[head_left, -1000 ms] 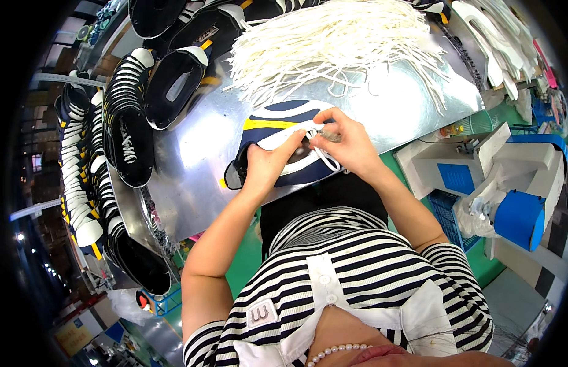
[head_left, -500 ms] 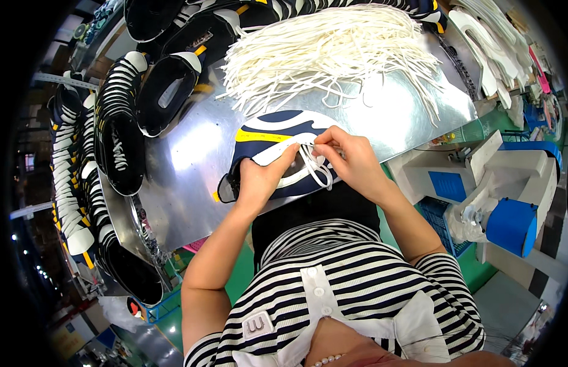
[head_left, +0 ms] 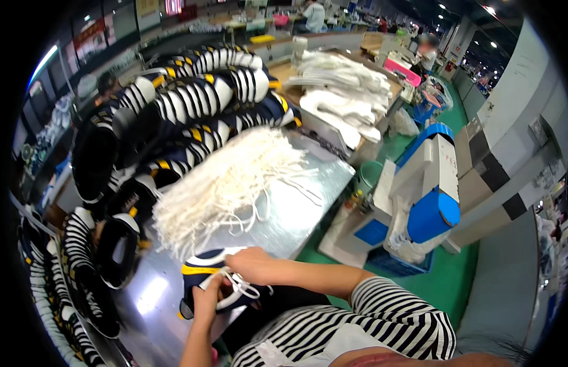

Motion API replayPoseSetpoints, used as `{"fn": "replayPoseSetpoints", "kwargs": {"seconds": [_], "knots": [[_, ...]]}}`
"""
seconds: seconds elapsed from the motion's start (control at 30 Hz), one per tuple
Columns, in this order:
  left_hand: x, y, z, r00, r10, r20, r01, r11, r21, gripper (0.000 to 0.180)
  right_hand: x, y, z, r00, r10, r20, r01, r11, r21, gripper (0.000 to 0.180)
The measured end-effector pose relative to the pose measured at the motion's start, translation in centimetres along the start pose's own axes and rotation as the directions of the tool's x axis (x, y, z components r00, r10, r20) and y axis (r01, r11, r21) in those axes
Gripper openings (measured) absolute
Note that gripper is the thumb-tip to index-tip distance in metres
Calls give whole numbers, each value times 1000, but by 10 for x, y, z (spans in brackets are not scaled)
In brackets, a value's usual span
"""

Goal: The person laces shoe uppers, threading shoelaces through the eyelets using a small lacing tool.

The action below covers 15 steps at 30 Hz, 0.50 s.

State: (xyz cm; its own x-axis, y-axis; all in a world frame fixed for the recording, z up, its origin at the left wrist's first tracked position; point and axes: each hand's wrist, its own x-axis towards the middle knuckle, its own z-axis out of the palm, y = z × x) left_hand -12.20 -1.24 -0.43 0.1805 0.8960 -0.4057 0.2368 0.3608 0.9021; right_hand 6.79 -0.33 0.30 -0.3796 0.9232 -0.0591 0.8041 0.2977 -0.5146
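A shoe upper [head_left: 196,281] in navy, white and yellow lies at the near edge of the metal table. My left hand [head_left: 207,298] grips its near side, thumb pressed beside the lacing opening. Over the front part of the upper, my right hand [head_left: 253,265] is closed with bent fingers at the lacing, where a white shoelace [head_left: 246,289] hangs in loose loops. Its fingertips are partly hidden, but they appear to pinch the lace.
A heap of white laces [head_left: 229,183] covers much of the metal table [head_left: 296,229]. Rows of striped shoe uppers [head_left: 192,101] stand behind and left. White cut pieces [head_left: 345,92] are stacked farther back. A blue-and-white machine [head_left: 418,189] stands at right.
The view has swung up and right, showing more of the room. My left hand still holds the upper; my right hand has shifted over its front part, with the lace loops below it.
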Motion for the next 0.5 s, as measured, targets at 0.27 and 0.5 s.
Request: {"fn": "replayPoseSetpoints", "kwargs": {"seconds": [0.27,0.5], "knots": [[24,5,4,973,-56,224,107,968,-225,32,-1,39,26,939,140,-314,73,810,582,26],[28,2,5,994,-55,90,64,993,-99,25,3,29,40,908,51,-415,196,825,530,25]]}}
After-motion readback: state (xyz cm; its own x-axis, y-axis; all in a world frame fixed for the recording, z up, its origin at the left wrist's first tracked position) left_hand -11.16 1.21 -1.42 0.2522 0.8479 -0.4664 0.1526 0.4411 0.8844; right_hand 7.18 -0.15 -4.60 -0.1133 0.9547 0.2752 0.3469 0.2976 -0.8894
